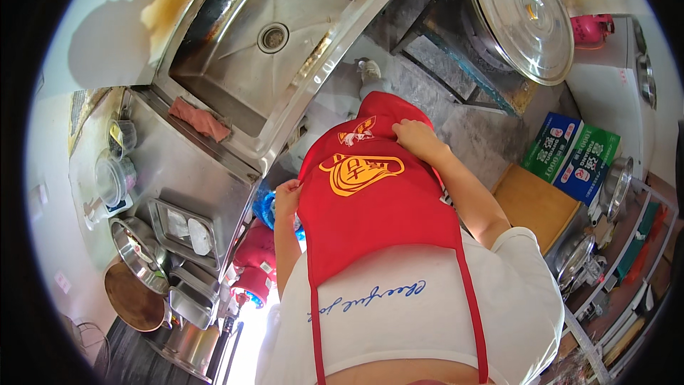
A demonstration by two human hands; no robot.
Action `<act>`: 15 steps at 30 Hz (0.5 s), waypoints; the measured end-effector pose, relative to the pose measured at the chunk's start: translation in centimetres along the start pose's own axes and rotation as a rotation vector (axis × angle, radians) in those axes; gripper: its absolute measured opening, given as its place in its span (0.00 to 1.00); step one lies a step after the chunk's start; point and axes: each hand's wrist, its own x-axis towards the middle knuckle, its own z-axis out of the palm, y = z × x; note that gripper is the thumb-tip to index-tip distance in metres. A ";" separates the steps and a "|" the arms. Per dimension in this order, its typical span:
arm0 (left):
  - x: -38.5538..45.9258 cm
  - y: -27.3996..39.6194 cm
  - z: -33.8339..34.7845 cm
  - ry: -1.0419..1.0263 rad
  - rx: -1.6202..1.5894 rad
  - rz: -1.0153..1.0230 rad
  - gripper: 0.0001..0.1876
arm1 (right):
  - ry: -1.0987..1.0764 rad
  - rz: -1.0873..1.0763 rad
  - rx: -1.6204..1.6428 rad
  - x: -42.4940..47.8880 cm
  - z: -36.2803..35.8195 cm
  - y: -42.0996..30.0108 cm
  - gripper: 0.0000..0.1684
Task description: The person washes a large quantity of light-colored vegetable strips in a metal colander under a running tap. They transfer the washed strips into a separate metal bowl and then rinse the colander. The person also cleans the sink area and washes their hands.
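Observation:
A red cloth apron (pixel 368 219) with yellow printing hangs over a white T-shirt (pixel 395 310), its straps running up both sides of the chest. My left hand (pixel 287 199) pinches the apron's left edge between thumb and fingers. On the right, my right hand (pixel 419 140) is closed on the apron cloth near its lower right side, with the fingertips curled into the fabric. The lower part of the apron bulges forward over my legs. One shoe (pixel 368 68) shows on the floor beyond the hem.
Ahead to the left is a steel sink (pixel 240 59) with a pinkish cloth (pixel 199 119) on its rim. A large lidded pot (pixel 521 21) stands ahead right. Cartons (pixel 572 155) lie at right. Metal trays (pixel 184 232) and bowls (pixel 140 254) crowd the left counter; red gas cylinders (pixel 256 251) stand below.

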 end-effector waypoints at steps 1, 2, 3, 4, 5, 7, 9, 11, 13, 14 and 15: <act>0.0 0.3 0.1 -0.002 -0.001 -0.008 0.03 | 0.008 -0.013 0.013 0.1 -0.1 0.1 0.10; 0.1 0.7 0.1 -0.005 -0.001 -0.015 0.03 | 0.016 -0.025 0.026 0.3 -0.3 0.2 0.10; 0.0 0.8 -0.1 -0.006 0.008 -0.028 0.03 | 0.027 -0.027 0.043 0.5 -0.4 0.1 0.10; 0.2 0.4 -0.4 0.001 0.000 -0.023 0.03 | 0.039 -0.029 0.060 0.7 -0.7 0.0 0.10; 0.6 -0.4 -0.7 0.008 -0.008 -0.017 0.03 | 0.051 -0.030 0.077 1.0 -0.8 -0.1 0.10; 0.9 -0.3 -1.0 0.011 -0.016 -0.012 0.03 | 0.062 -0.060 0.094 1.9 -0.7 0.0 0.10; 0.7 -0.1 -1.0 0.006 -0.021 -0.028 0.03 | 0.067 -0.074 0.107 2.5 -0.5 0.1 0.10; 0.4 0.5 -0.8 0.011 0.041 -0.019 0.03 | 0.066 -0.071 0.117 3.0 -0.3 0.2 0.10; -0.5 0.2 -0.5 0.016 0.037 -0.029 0.03 | 0.029 -0.065 0.108 2.7 -0.7 -0.2 0.10; -0.8 -0.3 -0.4 0.019 0.009 -0.036 0.04 | 0.011 -0.061 0.104 2.6 -0.9 -0.4 0.10; -1.1 -0.9 -0.3 0.021 -0.026 -0.049 0.04 | 0.000 -0.055 0.106 2.2 -0.9 -0.5 0.10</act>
